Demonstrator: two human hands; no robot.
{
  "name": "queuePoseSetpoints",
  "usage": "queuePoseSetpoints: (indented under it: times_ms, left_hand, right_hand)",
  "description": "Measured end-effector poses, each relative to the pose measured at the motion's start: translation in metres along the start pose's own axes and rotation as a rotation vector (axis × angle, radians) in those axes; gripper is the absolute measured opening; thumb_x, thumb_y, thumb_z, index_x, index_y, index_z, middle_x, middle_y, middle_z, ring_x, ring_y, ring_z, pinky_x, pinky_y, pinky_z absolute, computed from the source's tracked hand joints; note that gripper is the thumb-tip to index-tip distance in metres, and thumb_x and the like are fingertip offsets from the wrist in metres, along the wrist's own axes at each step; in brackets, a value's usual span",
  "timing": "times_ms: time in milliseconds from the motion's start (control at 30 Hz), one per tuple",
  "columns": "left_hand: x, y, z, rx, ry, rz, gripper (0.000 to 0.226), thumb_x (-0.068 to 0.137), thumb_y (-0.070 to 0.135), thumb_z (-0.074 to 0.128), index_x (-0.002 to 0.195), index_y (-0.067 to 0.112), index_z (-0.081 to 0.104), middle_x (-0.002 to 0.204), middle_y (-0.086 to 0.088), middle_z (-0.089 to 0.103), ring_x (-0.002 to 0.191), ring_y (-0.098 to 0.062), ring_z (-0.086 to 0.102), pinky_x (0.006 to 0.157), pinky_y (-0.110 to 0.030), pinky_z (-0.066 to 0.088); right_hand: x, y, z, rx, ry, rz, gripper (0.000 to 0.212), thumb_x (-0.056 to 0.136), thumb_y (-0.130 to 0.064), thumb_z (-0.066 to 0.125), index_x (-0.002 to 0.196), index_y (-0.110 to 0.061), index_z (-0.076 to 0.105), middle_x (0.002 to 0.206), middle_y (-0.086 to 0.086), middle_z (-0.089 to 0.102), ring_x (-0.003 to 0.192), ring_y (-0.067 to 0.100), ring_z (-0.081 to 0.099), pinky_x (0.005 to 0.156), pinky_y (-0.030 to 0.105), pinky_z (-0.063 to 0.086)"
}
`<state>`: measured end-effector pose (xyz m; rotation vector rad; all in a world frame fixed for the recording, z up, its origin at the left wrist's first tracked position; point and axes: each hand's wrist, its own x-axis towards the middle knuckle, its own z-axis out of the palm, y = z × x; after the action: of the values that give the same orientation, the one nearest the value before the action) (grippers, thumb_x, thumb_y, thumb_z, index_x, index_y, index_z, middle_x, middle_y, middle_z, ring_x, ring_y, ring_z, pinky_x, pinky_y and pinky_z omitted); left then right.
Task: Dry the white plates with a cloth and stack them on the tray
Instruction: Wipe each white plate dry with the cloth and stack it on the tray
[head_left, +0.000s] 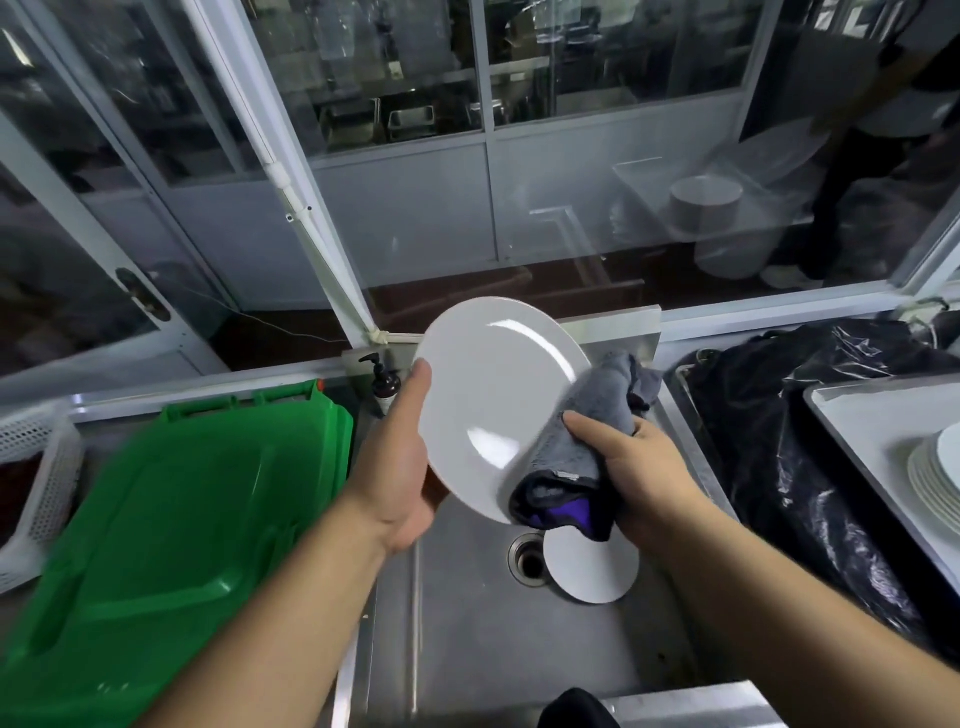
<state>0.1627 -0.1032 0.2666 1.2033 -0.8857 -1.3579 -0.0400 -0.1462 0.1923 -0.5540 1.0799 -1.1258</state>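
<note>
Head view. Landmark: the steel sink (467, 639). Directly above the sink, the left hand (400, 457) grips a white plate (493, 400) by its left rim, thumb laid along the edge and fingers hidden behind it; the plate is tilted, its face turned toward the viewer. On the plate's lower right edge, the right hand (639, 467) is closed around a bunched grey cloth (582, 452), which wraps over the rim and touches the plate. A second white plate (592, 566) lies in the sink basin, just beside the drain (527, 561) and below the cloth.

To the right of the sink, past a black plastic bag (810, 441), stands the tray (852, 431), carrying a stack of white plates (935, 478) at the frame's edge. To the left of the sink lie a green bin lid (171, 519) and a white basket (36, 467); a pump bottle (385, 384) stands at the sink's back edge.

Judgement: drying is in progress. The tray lies to the right of the held plate, on the cloth hand's side, so the gripping left hand would have to carry the plate across the body, or pass it over.
</note>
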Motion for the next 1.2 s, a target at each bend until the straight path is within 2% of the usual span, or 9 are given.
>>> queuePoseSetpoints:
  times_ms: [100,233,367,467,567,733,867,1067,1200]
  left_hand:
    - [0.000,-0.001,0.004,0.059,0.070,0.038,0.051,0.095,0.069,0.047,0.118,0.036,0.079,0.124,0.008,0.078,0.112,-0.009,0.074,0.091,-0.030,0.061]
    - [-0.010,-0.036,0.028,0.066,0.239,0.076,0.069,0.080,0.090,0.052,0.117,0.037,0.076,0.130,0.010,0.075,0.128,-0.014,0.066,0.116,-0.041,0.047]
    - [-0.018,-0.067,0.036,0.157,0.256,0.179,0.080,0.057,0.111,0.039,0.105,0.054,0.069,0.110,0.048,0.066,0.111,0.030,0.054,0.091,0.004,0.040]
    - [-0.019,-0.067,0.033,0.049,0.126,0.091,0.072,0.083,0.089,0.045,0.126,0.036,0.066,0.135,0.014,0.071,0.130,0.001,0.061,0.112,-0.021,0.044]
    - [-0.009,-0.047,0.019,-0.131,0.088,0.024,0.059,0.096,0.067,0.051,0.132,0.024,0.068,0.134,-0.003,0.073,0.129,-0.024,0.067,0.109,-0.042,0.048]
    - [0.001,-0.023,0.002,-0.120,0.039,0.025,0.063,0.097,0.070,0.041,0.138,0.030,0.067,0.137,0.002,0.072,0.125,-0.019,0.069,0.100,-0.039,0.058]
    - [-0.005,-0.034,0.026,-0.072,0.224,0.112,0.053,0.095,0.074,0.049,0.119,0.035,0.075,0.131,0.009,0.075,0.127,-0.015,0.067,0.120,-0.047,0.043]
    - [-0.025,-0.071,0.049,0.117,0.259,0.239,0.082,0.072,0.104,0.036,0.120,0.045,0.065,0.118,0.039,0.069,0.121,0.016,0.059,0.095,0.000,0.042]
    - [-0.024,-0.064,0.034,-0.051,0.146,0.172,0.079,0.089,0.080,0.047,0.145,0.026,0.060,0.140,0.004,0.070,0.136,-0.016,0.061,0.119,-0.039,0.042]
  right_hand:
    - [0.000,0.002,0.002,0.045,0.031,0.018,0.042,0.081,-0.017,0.089,0.115,0.004,0.072,0.103,0.022,0.080,0.092,0.038,0.080,0.070,0.041,0.065]
    - [-0.012,0.016,0.017,0.235,0.148,0.182,0.040,0.089,-0.020,0.085,0.118,0.004,0.070,0.102,0.023,0.080,0.090,0.039,0.080,0.085,0.052,0.065]
    - [-0.028,0.030,0.027,0.318,0.038,0.334,0.040,0.098,-0.024,0.075,0.123,0.007,0.071,0.112,0.025,0.078,0.100,0.039,0.079,0.083,0.046,0.066]
    - [-0.026,0.026,0.020,0.293,-0.002,0.359,0.037,0.098,-0.020,0.073,0.124,0.006,0.071,0.114,0.024,0.078,0.101,0.037,0.079,0.071,0.039,0.066]
    - [-0.016,0.017,0.010,0.180,0.030,0.234,0.034,0.092,-0.010,0.079,0.121,0.007,0.071,0.108,0.025,0.079,0.094,0.038,0.080,0.070,0.040,0.065]
    - [-0.006,0.000,0.004,0.034,0.071,0.051,0.032,0.087,-0.011,0.085,0.112,0.002,0.072,0.102,0.022,0.081,0.089,0.037,0.081,0.070,0.041,0.065]
    - [-0.014,0.005,0.017,0.207,0.132,0.101,0.033,0.090,-0.013,0.083,0.117,0.001,0.072,0.101,0.021,0.081,0.089,0.038,0.081,0.077,0.049,0.067]
    - [-0.040,0.026,0.033,0.352,-0.010,0.327,0.042,0.098,-0.024,0.074,0.129,0.004,0.070,0.121,0.024,0.076,0.111,0.039,0.076,0.100,0.050,0.060]
    - [-0.034,0.015,0.020,0.287,-0.004,0.266,0.038,0.094,-0.013,0.077,0.127,0.005,0.069,0.114,0.026,0.077,0.099,0.038,0.079,0.071,0.042,0.066]
